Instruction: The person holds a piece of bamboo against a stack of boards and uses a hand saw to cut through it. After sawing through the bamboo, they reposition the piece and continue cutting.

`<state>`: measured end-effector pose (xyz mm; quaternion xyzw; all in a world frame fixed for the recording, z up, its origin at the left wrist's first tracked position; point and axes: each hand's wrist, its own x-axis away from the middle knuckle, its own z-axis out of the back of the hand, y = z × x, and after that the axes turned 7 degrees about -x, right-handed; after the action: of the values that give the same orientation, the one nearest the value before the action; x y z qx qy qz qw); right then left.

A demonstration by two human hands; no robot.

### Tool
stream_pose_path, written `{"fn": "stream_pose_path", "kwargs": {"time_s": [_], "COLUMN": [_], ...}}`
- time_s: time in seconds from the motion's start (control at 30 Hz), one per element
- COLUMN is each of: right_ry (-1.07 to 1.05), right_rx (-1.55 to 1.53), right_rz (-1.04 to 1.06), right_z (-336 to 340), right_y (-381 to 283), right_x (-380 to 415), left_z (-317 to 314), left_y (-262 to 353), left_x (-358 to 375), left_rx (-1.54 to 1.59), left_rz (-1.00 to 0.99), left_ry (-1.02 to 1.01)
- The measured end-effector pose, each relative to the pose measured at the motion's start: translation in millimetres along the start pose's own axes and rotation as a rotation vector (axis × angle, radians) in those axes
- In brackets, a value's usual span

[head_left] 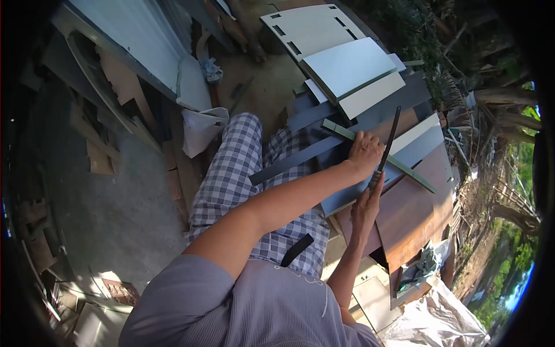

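My left hand point(365, 155) is closed over a narrow green-edged strip of board point(411, 172), which slants across the stack of panels. My right hand point(365, 209) grips the handle of a long knife point(391, 136). Its dark, narrow blade points away from me and crosses over the strip just beside my left fingers. Under both hands lie dark blue-grey panels point(341, 188). A long dark strip point(300, 161) reaches from the stack over my checked trousers, and a short black piece point(298, 250) rests on my lap.
White boards point(347, 66) are piled at the far end of the stack, and a brown panel point(416, 217) lies on its right side. Large sheets and offcuts point(130, 49) lean at the left. White crumpled sheeting point(439, 318) sits at lower right, with branches point(509, 95) beyond.
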<state>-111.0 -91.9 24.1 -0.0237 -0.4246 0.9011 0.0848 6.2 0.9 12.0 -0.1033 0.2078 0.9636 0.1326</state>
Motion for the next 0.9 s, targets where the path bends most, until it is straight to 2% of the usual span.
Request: {"fn": "stream_pose_path", "kwargs": {"time_s": [0.1, 0.17, 0.27, 0.3, 0.37, 0.43, 0.53, 0.7, 0.8, 0.87, 0.9], "right_ry": [-0.033, -0.088, -0.082, -0.047, -0.031, -0.005, -0.052, 0.036, 0.013, -0.059, -0.007], "right_rx": [0.030, -0.038, 0.012, 0.024, -0.018, -0.052, 0.014, -0.030, 0.050, -0.028, 0.025], "right_rz": [-0.082, -0.327, -0.304, -0.214, -0.189, -0.167, -0.272, -0.094, -0.101, -0.319, -0.157], "right_z": [5.2, 12.5, 15.0, 13.9, 14.0, 14.2, 13.2, -4.0, -1.2, 6.6, 3.5], "right_y": [-26.9, -49.4, -34.9, -18.0, -6.4, -13.5, -27.8, -15.7, -21.2, -50.6, -22.6], "right_x": [-5.4, 7.2, 36.2, 46.6, 65.0, 72.8, 59.0, -10.0, -17.4, -1.7, 8.5], "left_z": [3.5, 3.6, 4.6, 4.5, 4.5, 2.2, 1.6, 3.5, 2.3, 9.5, 7.4], "left_y": [1.6, 2.6, 1.9, 2.0, 2.1, 1.1, 1.2, 0.6, 1.4, 0.5, -0.2], "left_x": [-1.1, 1.6, 1.6, 0.8, 0.8, 2.8, 2.1, 3.1, 1.9, 3.4, 2.9], "left_rx": [0.046, 0.038, 0.023, 0.015, 0.013, 0.015, 0.010, -0.013, -0.008, 0.021, 0.066], "left_rz": [0.027, 0.039, 0.029, 0.025, 0.017, 0.013, 0.006, -0.001, 0.026, 0.021, 0.024], "left_ry": [-0.015, -0.005, 0.002, -0.006, -0.004, 0.013, 0.044, 0.044, 0.037, 0.044, 0.056]}}
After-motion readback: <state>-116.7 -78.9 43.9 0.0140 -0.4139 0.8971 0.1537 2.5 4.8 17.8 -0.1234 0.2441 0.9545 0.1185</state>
